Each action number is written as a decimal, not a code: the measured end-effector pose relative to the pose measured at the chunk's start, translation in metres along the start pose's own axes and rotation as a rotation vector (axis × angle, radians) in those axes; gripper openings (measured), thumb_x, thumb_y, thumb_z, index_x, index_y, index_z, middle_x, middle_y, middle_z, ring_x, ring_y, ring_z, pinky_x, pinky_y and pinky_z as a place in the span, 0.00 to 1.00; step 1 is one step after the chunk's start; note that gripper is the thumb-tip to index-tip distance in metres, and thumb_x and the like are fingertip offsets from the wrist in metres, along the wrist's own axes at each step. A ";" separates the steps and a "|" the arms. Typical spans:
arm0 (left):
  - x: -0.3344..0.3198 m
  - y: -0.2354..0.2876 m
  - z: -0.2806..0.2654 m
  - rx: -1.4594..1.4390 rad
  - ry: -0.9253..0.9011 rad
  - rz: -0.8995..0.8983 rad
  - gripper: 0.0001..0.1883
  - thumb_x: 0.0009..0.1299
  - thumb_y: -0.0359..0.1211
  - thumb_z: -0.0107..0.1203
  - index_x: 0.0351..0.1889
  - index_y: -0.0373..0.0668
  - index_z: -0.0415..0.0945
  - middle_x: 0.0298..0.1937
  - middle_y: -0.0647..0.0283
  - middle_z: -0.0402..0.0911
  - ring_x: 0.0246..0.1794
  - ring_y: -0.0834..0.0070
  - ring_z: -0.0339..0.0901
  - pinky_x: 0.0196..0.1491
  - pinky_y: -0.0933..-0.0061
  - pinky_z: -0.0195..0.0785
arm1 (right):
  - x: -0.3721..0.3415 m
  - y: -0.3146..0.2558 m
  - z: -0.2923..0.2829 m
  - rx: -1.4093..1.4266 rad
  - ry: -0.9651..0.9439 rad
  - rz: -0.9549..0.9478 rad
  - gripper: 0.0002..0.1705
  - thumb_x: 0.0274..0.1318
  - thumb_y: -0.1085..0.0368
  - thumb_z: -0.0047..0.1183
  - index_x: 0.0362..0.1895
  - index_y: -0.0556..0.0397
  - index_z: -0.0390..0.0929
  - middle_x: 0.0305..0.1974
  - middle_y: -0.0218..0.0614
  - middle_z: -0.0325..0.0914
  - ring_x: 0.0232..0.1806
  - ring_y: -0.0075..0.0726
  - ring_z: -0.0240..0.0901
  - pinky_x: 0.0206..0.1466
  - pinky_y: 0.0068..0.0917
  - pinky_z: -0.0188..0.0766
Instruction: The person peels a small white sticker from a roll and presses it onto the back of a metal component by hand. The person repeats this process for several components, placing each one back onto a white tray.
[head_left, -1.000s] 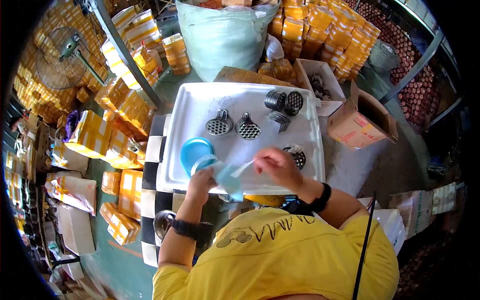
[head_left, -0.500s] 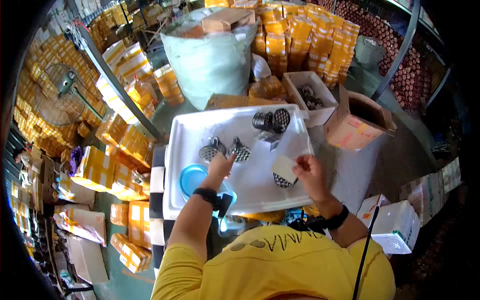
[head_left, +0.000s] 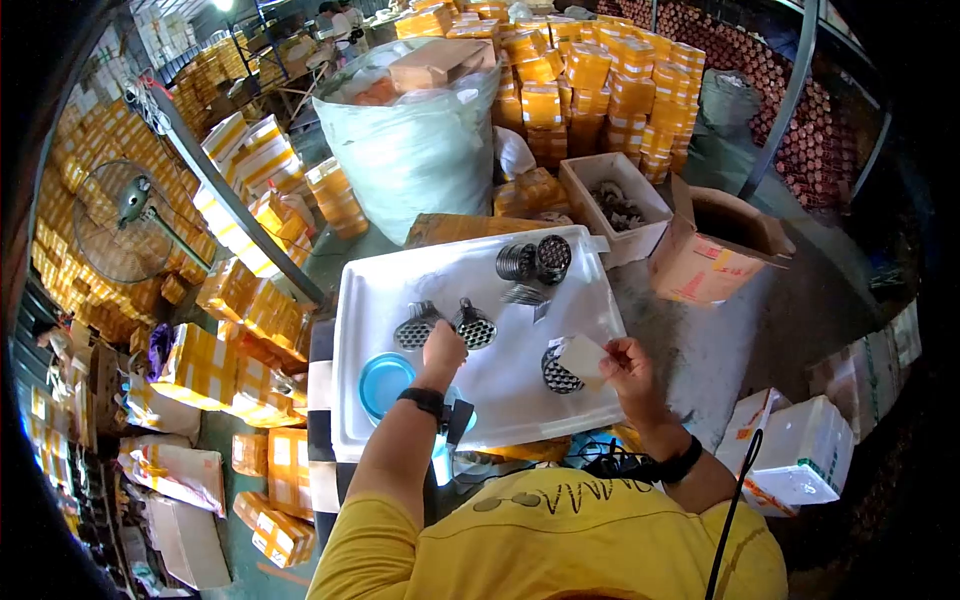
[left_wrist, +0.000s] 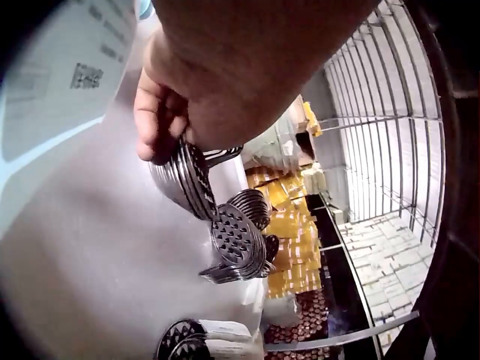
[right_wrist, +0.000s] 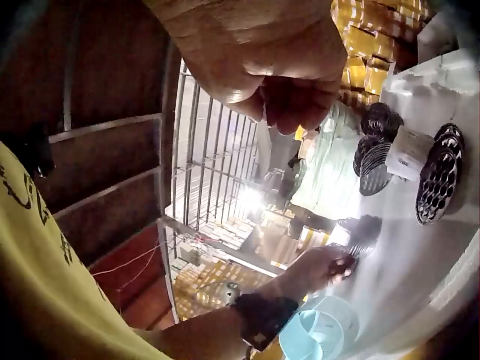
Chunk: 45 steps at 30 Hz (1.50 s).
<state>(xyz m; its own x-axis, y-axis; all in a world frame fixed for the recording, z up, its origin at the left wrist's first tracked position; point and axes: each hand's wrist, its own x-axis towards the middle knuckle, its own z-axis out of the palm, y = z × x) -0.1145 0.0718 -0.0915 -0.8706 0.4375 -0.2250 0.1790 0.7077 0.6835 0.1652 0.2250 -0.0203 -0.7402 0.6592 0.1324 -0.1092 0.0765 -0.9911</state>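
My left hand (head_left: 445, 348) reaches over the white tray. In the left wrist view its fingers pinch the top edge of a stack of perforated metal discs (left_wrist: 182, 184) with looped wire stems. Two such stacks sit side by side here in the head view, the left disc stack (head_left: 412, 334) partly covered by the fingers. My right hand (head_left: 632, 378) holds a pale label (head_left: 582, 360) by its right edge. That label overlaps a darker stack of discs (head_left: 556, 375) near the tray's right side. In the right wrist view the curled right fingers (right_wrist: 294, 112) hide their own tips.
The white tray (head_left: 350, 300) also carries a blue basin (head_left: 385, 383) at left and more stacked discs (head_left: 515, 262) at the back. Beyond it stand a white bin (head_left: 650, 212), an open carton (head_left: 690, 275) and a large wrapped sack (head_left: 410, 160). Taped yellow boxes (head_left: 190, 365) line the left side.
Earlier, both hands pulled a pale strip apart from light-blue film. Since then my left hand has moved forward to the disc stacks. My right hand has brought the label over the right-hand discs.
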 end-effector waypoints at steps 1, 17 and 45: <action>-0.002 -0.001 -0.003 0.036 0.006 0.041 0.09 0.61 0.31 0.46 0.36 0.35 0.67 0.21 0.51 0.76 0.15 0.64 0.75 0.19 0.67 0.69 | 0.001 -0.002 0.003 -0.008 -0.010 -0.013 0.12 0.53 0.65 0.49 0.40 0.57 0.68 0.35 0.31 0.70 0.35 0.24 0.66 0.41 0.24 0.65; -0.075 0.010 -0.073 -1.322 -0.183 -0.056 0.10 0.66 0.30 0.40 0.41 0.37 0.69 0.29 0.63 0.69 0.28 0.76 0.68 0.28 0.77 0.63 | 0.023 -0.014 0.022 -0.210 -0.162 -0.050 0.12 0.56 0.63 0.49 0.37 0.61 0.73 0.28 0.31 0.74 0.31 0.21 0.68 0.35 0.21 0.66; -0.153 0.023 -0.062 -1.440 -0.571 -0.145 0.18 0.64 0.27 0.39 0.53 0.33 0.61 0.42 0.57 0.74 0.38 0.70 0.75 0.39 0.66 0.74 | 0.045 -0.043 0.088 -0.282 -0.487 0.025 0.09 0.54 0.70 0.47 0.40 0.59 0.72 0.30 0.27 0.72 0.31 0.15 0.65 0.33 0.15 0.64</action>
<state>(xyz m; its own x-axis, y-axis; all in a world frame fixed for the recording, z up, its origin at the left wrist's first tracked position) -0.0060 -0.0131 0.0015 -0.4973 0.7974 -0.3418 -0.7545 -0.2030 0.6242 0.0782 0.1855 0.0291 -0.9683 0.2472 0.0348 0.0440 0.3061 -0.9510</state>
